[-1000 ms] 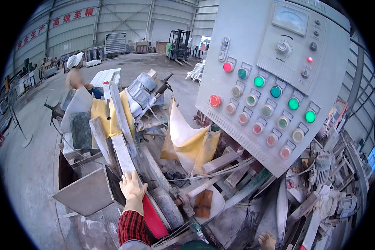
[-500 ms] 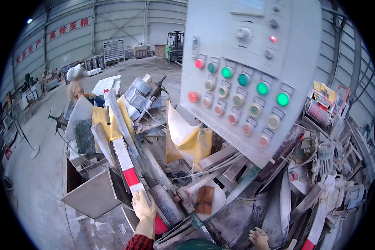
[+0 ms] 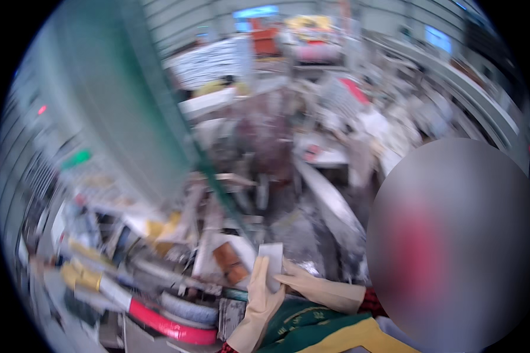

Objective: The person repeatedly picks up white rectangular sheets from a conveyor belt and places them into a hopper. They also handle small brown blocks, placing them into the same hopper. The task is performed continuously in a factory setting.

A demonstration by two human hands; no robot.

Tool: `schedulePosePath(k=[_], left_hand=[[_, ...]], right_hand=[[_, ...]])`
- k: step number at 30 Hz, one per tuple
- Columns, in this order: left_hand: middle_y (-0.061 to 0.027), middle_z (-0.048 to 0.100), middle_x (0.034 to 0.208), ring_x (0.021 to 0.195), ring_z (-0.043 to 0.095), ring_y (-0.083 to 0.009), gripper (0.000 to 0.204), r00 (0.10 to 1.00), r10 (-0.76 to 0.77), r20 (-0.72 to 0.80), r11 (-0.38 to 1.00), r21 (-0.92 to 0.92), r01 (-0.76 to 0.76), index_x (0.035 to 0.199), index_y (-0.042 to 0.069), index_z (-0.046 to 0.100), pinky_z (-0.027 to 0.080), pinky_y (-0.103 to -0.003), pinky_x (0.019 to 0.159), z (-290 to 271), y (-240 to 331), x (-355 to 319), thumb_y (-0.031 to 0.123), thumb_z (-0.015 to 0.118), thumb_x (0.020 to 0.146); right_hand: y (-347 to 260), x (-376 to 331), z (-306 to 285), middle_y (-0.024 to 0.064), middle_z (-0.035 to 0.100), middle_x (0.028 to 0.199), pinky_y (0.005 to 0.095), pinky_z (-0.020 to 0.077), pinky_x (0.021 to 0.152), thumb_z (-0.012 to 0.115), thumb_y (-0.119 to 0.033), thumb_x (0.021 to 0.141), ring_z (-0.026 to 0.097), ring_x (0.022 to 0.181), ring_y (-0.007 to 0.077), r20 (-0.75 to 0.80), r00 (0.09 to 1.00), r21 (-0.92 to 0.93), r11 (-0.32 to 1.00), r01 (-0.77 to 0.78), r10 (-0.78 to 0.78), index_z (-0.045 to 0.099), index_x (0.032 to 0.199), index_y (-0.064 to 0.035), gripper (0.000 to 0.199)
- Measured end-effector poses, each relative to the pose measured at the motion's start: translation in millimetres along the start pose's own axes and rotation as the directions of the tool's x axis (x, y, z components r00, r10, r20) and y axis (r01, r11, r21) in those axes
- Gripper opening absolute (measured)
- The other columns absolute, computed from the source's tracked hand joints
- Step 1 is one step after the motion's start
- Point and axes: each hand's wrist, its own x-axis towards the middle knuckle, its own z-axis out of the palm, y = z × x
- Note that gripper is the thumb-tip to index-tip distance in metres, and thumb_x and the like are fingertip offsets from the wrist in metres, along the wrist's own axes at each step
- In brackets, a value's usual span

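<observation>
The view is heavily motion-blurred. My left hand [image 3: 258, 300], in a pale tan glove, comes up from the lower edge with its fingers behind a small flat white piece [image 3: 271, 263]. My right hand [image 3: 315, 286], also gloved, reaches in from the right and its fingers touch the same piece's lower right edge. Both hands meet just above my green and yellow apron [image 3: 321, 329]. A brown block [image 3: 230, 264] lies in the rubble just left of the piece.
A grey control cabinet [image 3: 106, 117] with blurred coloured lamps fills the left. A red-and-white roller [image 3: 168, 325] lies at lower left among stone scraps. A long pale slab [image 3: 330, 203] runs up the middle. Another person [image 3: 453, 247] stands very close on the right.
The view has swung sharply right and blurred; the control cabinet has slid to the left. My left hand has left the red-and-white bar, and both hands now meet on the white piece.
</observation>
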Motion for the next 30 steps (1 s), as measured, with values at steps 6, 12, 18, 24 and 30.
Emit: schedulePosePath(k=[6, 12, 18, 24, 30], left_hand=[[-0.0261, 0.048, 0.129, 0.120, 0.047, -0.0391, 0.065, 0.863, 0.304, 0.404, 0.928, -0.329, -0.173, 0.128, -0.001, 0.048, 0.038, -0.039, 0.102, 90, 67, 39, 0.008, 0.075, 0.070], [-0.0185, 0.046, 0.135, 0.125, 0.045, -0.0295, 0.052, 0.705, 0.056, 0.707, 0.961, -0.230, 0.155, 0.130, 0.004, 0.049, 0.038, -0.034, 0.103, 126, 37, 28, 0.015, 0.067, 0.082], [-0.0156, 0.047, 0.135, 0.125, 0.046, -0.0236, 0.052, 0.544, -0.285, 0.789, 0.851, -0.053, 0.523, 0.134, 0.006, 0.045, 0.036, -0.031, 0.103, 117, 13, 19, 0.017, 0.063, 0.087], [-0.0150, 0.048, 0.135, 0.125, 0.045, -0.0215, 0.051, 0.532, -0.415, 0.738, 0.725, -0.084, 0.683, 0.136, 0.004, 0.042, 0.034, -0.030, 0.105, 109, -21, -7, 0.015, 0.060, 0.090], [-0.0158, 0.049, 0.134, 0.125, 0.046, -0.0210, 0.048, 0.501, -0.362, 0.786, 0.735, -0.090, 0.672, 0.135, 0.003, 0.042, 0.036, -0.030, 0.104, 121, -26, -11, 0.013, 0.058, 0.091]], right_hand=[[-9, -50, -144, 0.0095, 0.046, 0.132, 0.0289, 0.0343, 0.102, 0.050, 0.010, 0.079, 0.043, 0.123, 0.0152, -0.481, 0.568, -0.290, 0.732, 0.616, -0.668, 0.028, 0.141, 0.0017, 0.066], [-34, -125, -295, 0.0111, 0.050, 0.127, 0.0368, 0.0581, 0.063, 0.048, 0.012, 0.078, 0.059, 0.103, 0.0285, -0.943, 0.054, -0.241, 0.784, 0.573, -0.329, 0.019, 0.145, -0.0151, 0.077], [-39, -127, -373, 0.0141, 0.052, 0.125, 0.0414, 0.0579, 0.073, 0.054, 0.009, 0.073, 0.059, 0.103, 0.0315, -0.974, -0.153, -0.224, 0.816, 0.534, -0.168, 0.022, 0.145, -0.0161, 0.082], [-41, -107, -385, 0.0243, 0.059, 0.116, 0.0352, 0.0463, 0.090, 0.063, -0.007, 0.067, 0.060, 0.104, 0.0333, -0.895, -0.352, -0.288, 0.957, -0.013, -0.274, 0.020, 0.145, -0.0081, 0.089], [-61, -160, -382, 0.0126, 0.064, 0.083, 0.0287, 0.0539, 0.046, 0.063, -0.016, 0.082, 0.063, 0.057, 0.0188, -0.990, 0.132, -0.025, 0.992, 0.127, -0.042, 0.044, 0.122, -0.0101, 0.045]])
